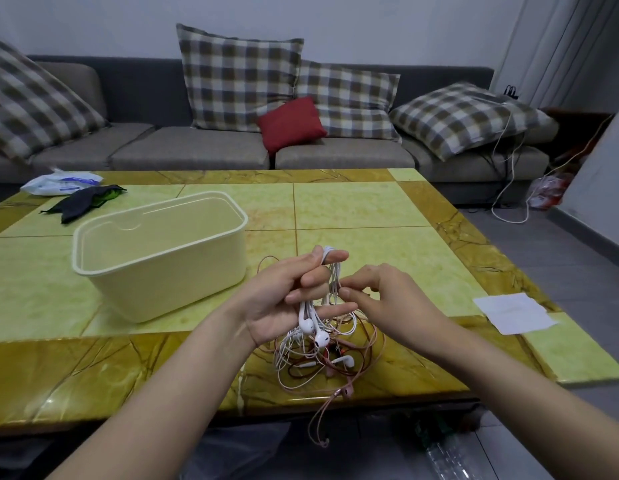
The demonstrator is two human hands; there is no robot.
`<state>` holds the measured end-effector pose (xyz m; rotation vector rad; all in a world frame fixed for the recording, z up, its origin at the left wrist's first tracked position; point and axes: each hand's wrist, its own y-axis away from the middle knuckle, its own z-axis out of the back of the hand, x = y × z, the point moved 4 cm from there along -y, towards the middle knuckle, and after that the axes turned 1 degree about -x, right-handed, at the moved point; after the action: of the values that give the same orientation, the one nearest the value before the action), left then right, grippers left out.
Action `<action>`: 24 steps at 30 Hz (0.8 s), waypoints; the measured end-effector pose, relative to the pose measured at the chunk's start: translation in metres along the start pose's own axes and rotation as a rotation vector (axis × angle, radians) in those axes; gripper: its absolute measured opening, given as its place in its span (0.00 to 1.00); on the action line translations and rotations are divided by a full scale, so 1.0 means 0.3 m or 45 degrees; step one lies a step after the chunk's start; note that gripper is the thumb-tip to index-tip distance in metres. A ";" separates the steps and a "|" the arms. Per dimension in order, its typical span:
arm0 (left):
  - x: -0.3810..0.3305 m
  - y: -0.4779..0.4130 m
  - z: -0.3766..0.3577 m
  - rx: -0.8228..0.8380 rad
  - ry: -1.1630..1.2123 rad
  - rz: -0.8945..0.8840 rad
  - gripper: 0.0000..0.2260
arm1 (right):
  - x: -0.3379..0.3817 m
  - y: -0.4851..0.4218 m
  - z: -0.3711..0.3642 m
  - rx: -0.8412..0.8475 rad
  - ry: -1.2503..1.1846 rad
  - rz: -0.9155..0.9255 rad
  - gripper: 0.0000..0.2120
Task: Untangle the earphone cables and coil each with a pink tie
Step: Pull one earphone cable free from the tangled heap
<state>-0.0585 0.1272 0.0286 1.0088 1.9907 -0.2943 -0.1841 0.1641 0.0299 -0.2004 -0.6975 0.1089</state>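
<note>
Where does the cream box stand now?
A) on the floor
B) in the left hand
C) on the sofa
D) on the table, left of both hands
D: the box stands on the table, left of the left hand, which holds the earphone cables.

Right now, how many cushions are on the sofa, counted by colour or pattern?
Plaid cushions: 4
Red cushion: 1
Total: 5
</note>
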 end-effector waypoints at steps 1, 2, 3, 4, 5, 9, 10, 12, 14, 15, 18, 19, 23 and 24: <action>0.000 -0.001 0.003 -0.005 -0.007 0.001 0.11 | 0.000 0.000 -0.007 0.024 -0.008 -0.010 0.09; -0.001 -0.002 0.006 -0.006 -0.018 0.007 0.11 | 0.000 -0.001 -0.013 0.051 -0.029 -0.029 0.10; -0.003 -0.002 0.009 -0.004 -0.030 0.013 0.11 | -0.001 -0.002 -0.020 0.075 -0.060 -0.049 0.11; -0.005 -0.002 0.012 -0.003 -0.044 0.021 0.11 | 0.000 -0.002 -0.024 0.087 -0.094 -0.063 0.11; -0.008 0.000 0.014 -0.005 -0.062 0.026 0.10 | 0.000 -0.002 -0.026 0.087 -0.133 -0.068 0.11; -0.012 0.006 0.015 -0.012 -0.117 0.049 0.10 | 0.003 -0.003 -0.019 0.049 -0.272 -0.084 0.09; -0.011 0.007 0.014 -0.004 -0.118 0.058 0.11 | 0.004 -0.003 -0.019 0.051 -0.275 -0.078 0.09; -0.007 0.006 0.018 0.001 -0.120 0.074 0.12 | 0.011 -0.003 -0.020 0.070 -0.267 -0.063 0.12; -0.002 0.006 0.024 -0.002 -0.122 0.085 0.14 | 0.014 0.000 -0.023 0.097 -0.288 -0.076 0.13; 0.000 0.007 0.025 -0.001 -0.123 0.092 0.14 | 0.013 0.001 -0.025 0.114 -0.312 -0.099 0.13; 0.003 0.010 0.028 -0.022 -0.157 0.122 0.12 | 0.007 0.004 -0.033 0.188 -0.280 -0.159 0.13; 0.005 0.011 0.031 -0.040 -0.206 0.133 0.12 | 0.003 0.003 -0.033 0.204 -0.214 -0.176 0.13; 0.009 0.010 0.050 -0.065 -0.561 0.161 0.12 | 0.002 0.003 -0.007 0.161 0.131 -0.184 0.31; 0.011 0.010 0.053 -0.056 -0.626 0.171 0.12 | 0.012 0.004 -0.002 0.151 0.196 -0.126 0.32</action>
<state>-0.0478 0.1223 0.0171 0.9311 1.4743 -0.3816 -0.1810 0.1659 0.0315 -0.0595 -0.5447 0.0391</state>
